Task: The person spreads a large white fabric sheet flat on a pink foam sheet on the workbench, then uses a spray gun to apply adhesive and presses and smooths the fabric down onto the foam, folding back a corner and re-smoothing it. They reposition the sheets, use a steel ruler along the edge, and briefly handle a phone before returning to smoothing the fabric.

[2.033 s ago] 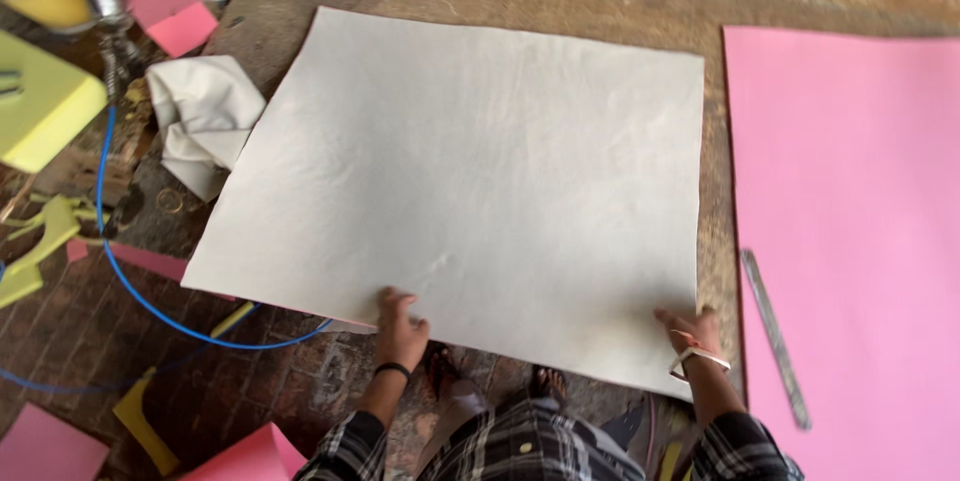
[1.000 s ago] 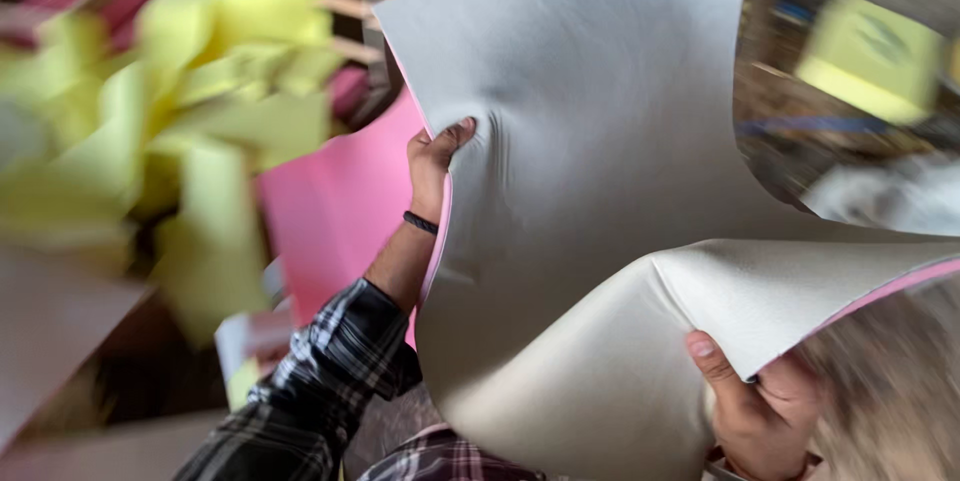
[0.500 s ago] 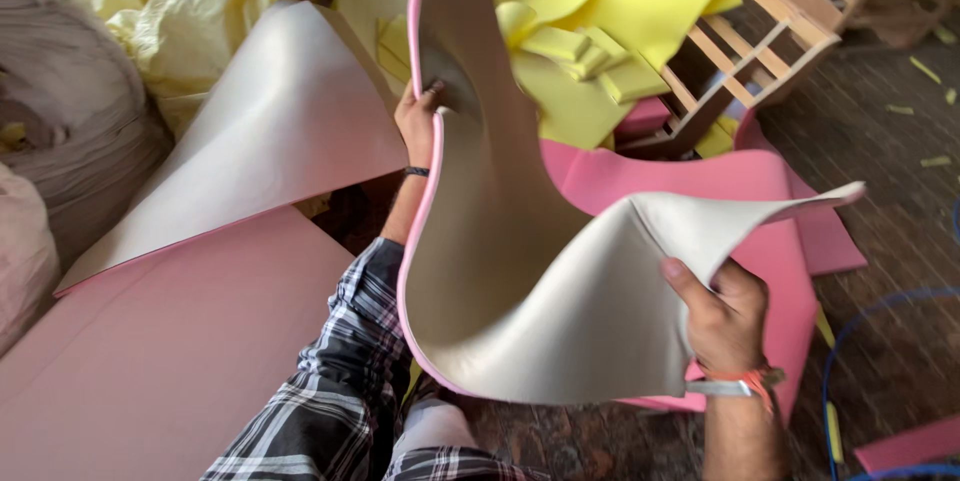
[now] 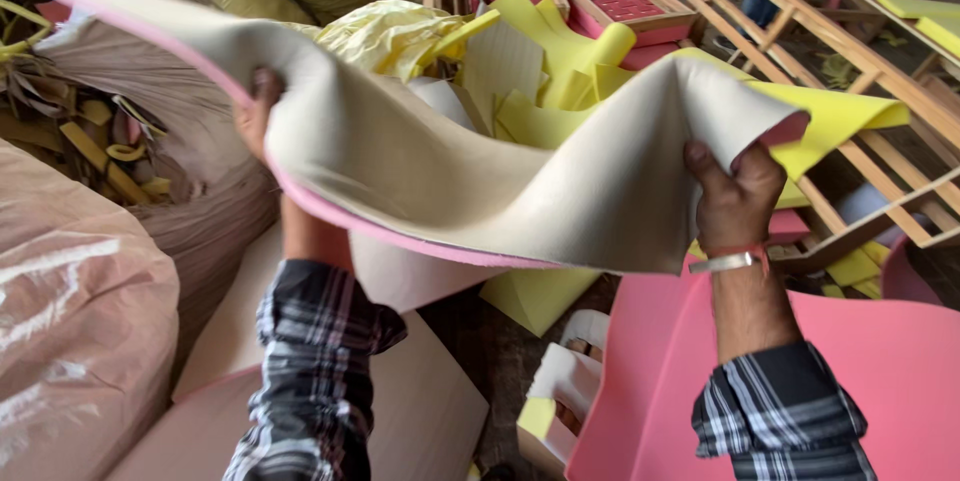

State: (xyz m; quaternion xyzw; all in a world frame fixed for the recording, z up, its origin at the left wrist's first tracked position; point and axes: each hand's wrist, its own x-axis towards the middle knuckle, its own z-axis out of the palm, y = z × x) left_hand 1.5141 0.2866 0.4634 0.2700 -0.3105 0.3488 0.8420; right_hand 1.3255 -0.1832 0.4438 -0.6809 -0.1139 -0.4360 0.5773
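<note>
Plastic sacks: two large stuffed ones at the left, a clear brownish sack (image 4: 80,341) near and a darker sack (image 4: 170,141) behind it, with yellow foam offcuts (image 4: 110,156) showing against its side.
Flat sheets: beige-faced sheets (image 4: 420,411) lie low at the near left, below the left forearm; their count cannot be told.
Left hand (image 4: 262,116): raised at the left, fingers closed over the left edge of the foam sheet, mostly hidden behind it; a plaid sleeve covers the forearm.
Foam sheet (image 4: 480,181): one, beige on the face and pink along the cut edge, held up in the air between both hands, sagging and rippled across the middle of the scene and hiding much of the pile behind it.
Yellow foam pile (image 4: 560,71): many crumpled yellow pieces behind the sheet, far centre, with a yellow plastic bag (image 4: 390,36) just to their left.
Trays: two small wooden trays (image 4: 625,6) with pink lining, far centre, on the pile.
Right hand (image 4: 735,201): one, gripping the sheet's right corner, thumb in front and fingers curled behind; a metal bangle and a red thread on the wrist.
Pink foam sheet (image 4: 880,371): one large sheet at the near right, under the right forearm.
Wooden frames (image 4: 860,91): slatted racks at the far right, a yellow sheet resting over them.
</note>
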